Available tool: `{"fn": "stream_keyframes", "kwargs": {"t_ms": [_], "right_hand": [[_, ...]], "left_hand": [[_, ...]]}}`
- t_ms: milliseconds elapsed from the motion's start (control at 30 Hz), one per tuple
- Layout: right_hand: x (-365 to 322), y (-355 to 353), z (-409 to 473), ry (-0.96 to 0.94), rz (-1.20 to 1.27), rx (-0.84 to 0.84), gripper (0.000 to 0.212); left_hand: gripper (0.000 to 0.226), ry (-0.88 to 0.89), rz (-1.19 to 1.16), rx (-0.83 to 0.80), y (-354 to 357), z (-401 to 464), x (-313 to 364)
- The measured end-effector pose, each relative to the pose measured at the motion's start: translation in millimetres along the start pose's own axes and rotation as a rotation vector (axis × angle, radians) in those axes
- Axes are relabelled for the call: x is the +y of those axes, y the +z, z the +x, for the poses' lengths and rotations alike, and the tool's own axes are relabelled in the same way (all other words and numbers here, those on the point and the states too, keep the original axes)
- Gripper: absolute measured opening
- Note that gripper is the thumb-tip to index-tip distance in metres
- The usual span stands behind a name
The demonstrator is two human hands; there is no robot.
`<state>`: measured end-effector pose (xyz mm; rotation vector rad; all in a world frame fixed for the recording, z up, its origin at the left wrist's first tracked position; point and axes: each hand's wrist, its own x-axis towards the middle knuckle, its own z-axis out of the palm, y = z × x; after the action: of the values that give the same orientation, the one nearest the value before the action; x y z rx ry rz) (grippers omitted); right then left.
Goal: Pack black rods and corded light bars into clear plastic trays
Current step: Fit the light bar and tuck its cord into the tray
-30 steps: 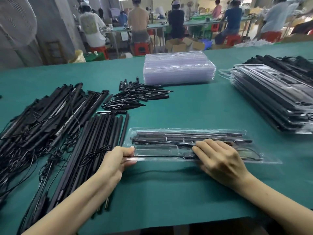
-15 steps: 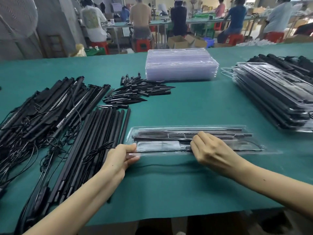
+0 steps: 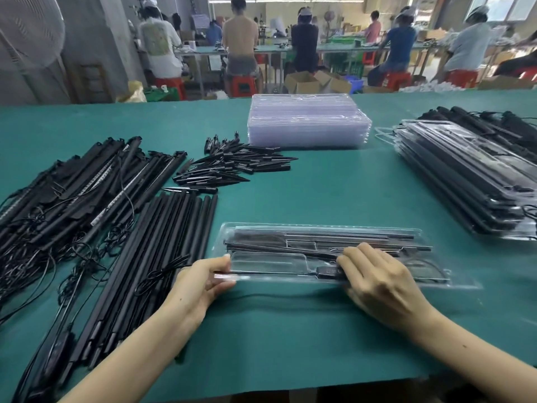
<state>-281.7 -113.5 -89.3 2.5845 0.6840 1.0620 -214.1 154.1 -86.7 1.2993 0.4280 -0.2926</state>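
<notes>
A clear plastic tray (image 3: 319, 231) lies on the green table in front of me, holding black rods and a corded light bar. My left hand (image 3: 200, 283) pinches the tray's near left corner between thumb and fingers. My right hand (image 3: 377, 280) lies on the tray's near middle, its fingers pressing down by a small black plug (image 3: 327, 271). Loose black rods (image 3: 168, 242) lie in a row to the left of the tray. Further left is a tangled heap of corded light bars (image 3: 72, 187).
A stack of empty clear trays (image 3: 308, 123) stands at the back centre. Packed trays (image 3: 470, 175) are piled at the right. Short black pointed pieces (image 3: 232, 164) lie in a heap behind the rods. Several people sit at benches beyond the table.
The tray's near edge has come down flatter onto the table. Both hands stay on it, the right hand's fingers a little nearer the plug.
</notes>
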Motion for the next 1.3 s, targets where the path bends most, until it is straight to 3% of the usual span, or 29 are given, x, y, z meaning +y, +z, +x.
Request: {"fn": "stream_keyframes", "kwargs": {"t_ms": [400, 733, 1033, 1133, 1233, 1300], "right_hand": [[3, 5, 3, -0.047, -0.012, 0.040, 0.013], [-1, 3, 11, -0.215, -0.051, 0.027, 0.024], [-2, 10, 12, -0.091, 0.084, 0.084, 0.033], [-2, 10, 7, -0.004, 0.077, 0.059, 0.025], [-2, 11, 2, 0.074, 0.115, 0.056, 0.041], [-4, 11, 1, 0.098, 0.118, 0.049, 0.045]], "left_hand": [[0.006, -0.004, 0.047, 0.025, 0, 1, 2], [0.015, -0.037, 0.124, 0.060, 7, -2, 7], [0.010, -0.109, -0.054, -0.060, 5, -25, 22], [0.007, -0.199, -0.188, -0.141, 3, -58, 27], [0.063, -0.278, -0.145, -0.145, 6, -94, 17], [0.087, -0.107, 0.049, -0.183, 17, -110, 8]]}}
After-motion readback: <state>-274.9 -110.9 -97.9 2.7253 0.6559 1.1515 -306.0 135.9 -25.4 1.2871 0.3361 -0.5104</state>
